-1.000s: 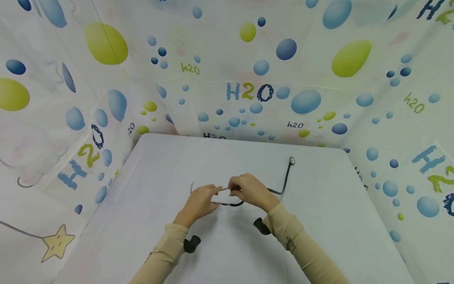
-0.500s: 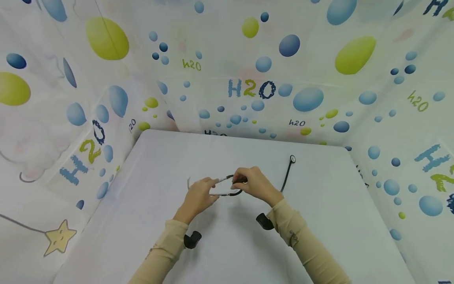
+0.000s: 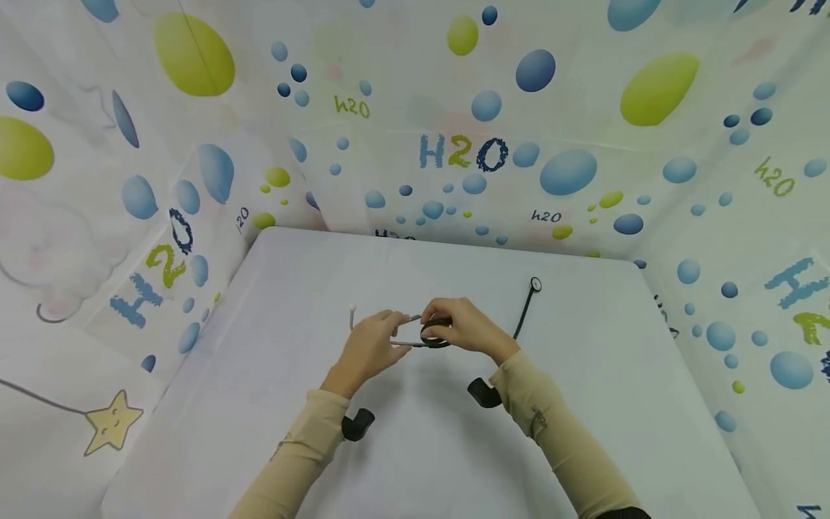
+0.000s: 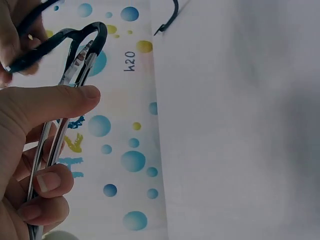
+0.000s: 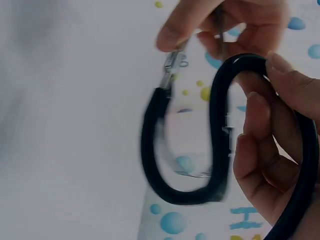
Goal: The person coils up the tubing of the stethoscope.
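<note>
Both hands hold a stethoscope above the table. My left hand [image 3: 367, 351] grips its two metal ear tubes [image 4: 89, 67], thumb across the front and fingers curled behind. A pale ear tip [image 3: 353, 308] sticks out beyond that hand. Opposite, my right hand [image 3: 468, 329] pinches the black tubing [image 5: 148, 142] between thumb and fingers. The tubing bends in a loop near the right fingers. From the right hand, its far end runs back over the table to the round chest piece [image 3: 535, 285] at the back right.
The white tabletop [image 3: 194, 432] is enclosed by a curtain [image 3: 389, 72] printed with bubbles and lettering. Black mounts [image 3: 357, 424] sit at both wrists, close to the sleeves.
The right hand has drawn the tubing into a tighter loop, closer to the left hand. Less tubing shows between the right hand and the chest piece. The head view has tilted slightly down.
</note>
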Action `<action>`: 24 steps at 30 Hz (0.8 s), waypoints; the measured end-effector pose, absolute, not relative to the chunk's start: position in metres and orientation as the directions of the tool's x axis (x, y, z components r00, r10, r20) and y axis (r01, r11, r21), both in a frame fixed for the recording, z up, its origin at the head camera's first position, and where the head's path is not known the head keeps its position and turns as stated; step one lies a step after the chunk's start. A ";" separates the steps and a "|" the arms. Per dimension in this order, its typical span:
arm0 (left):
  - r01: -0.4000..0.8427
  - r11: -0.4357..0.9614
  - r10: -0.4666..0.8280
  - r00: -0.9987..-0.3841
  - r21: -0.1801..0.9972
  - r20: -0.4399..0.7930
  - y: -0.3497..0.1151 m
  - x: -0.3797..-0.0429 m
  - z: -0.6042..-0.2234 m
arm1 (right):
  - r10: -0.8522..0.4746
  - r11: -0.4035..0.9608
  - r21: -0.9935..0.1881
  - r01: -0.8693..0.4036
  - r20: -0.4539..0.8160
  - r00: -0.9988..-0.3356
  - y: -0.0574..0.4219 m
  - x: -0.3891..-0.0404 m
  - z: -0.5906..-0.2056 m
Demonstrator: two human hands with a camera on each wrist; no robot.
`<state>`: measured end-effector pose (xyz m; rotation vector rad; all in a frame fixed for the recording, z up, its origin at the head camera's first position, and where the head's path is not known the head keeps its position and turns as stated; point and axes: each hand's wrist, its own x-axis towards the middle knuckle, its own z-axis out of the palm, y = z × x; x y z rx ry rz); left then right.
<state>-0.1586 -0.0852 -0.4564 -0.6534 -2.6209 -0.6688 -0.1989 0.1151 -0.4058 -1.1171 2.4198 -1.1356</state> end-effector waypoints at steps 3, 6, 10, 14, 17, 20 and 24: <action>0.535 0.771 0.364 -0.815 0.345 0.450 -0.084 -0.158 -0.454 | -0.701 0.418 -0.731 -0.539 0.118 -0.703 0.111 -0.204 -0.414; 0.540 0.771 0.370 -0.812 0.337 0.452 -0.084 -0.157 -0.452 | -0.669 0.427 -0.690 -0.585 0.194 -0.717 0.108 -0.208 -0.420; 0.535 0.767 0.358 -0.816 0.355 0.455 -0.086 -0.156 -0.449 | -0.620 0.432 -0.618 -0.657 0.326 -0.714 0.107 -0.210 -0.427; 0.530 0.750 0.344 -0.823 0.396 0.452 -0.086 -0.155 -0.445 | -0.568 0.415 -0.641 -0.645 0.371 -0.735 0.109 -0.211 -0.433; 0.524 0.743 0.336 -0.830 0.417 0.445 -0.086 -0.155 -0.442 | -0.531 0.380 -0.708 -0.595 0.359 -0.767 0.111 -0.211 -0.438; 0.517 0.744 0.333 -0.836 0.424 0.435 -0.086 -0.154 -0.441 | -0.513 0.331 -0.758 -0.562 0.356 -0.782 0.113 -0.210 -0.440; 0.524 0.756 0.346 -0.829 0.392 0.440 -0.086 -0.153 -0.443 | -0.503 0.295 -0.783 -0.548 0.360 -0.785 0.112 -0.202 -0.431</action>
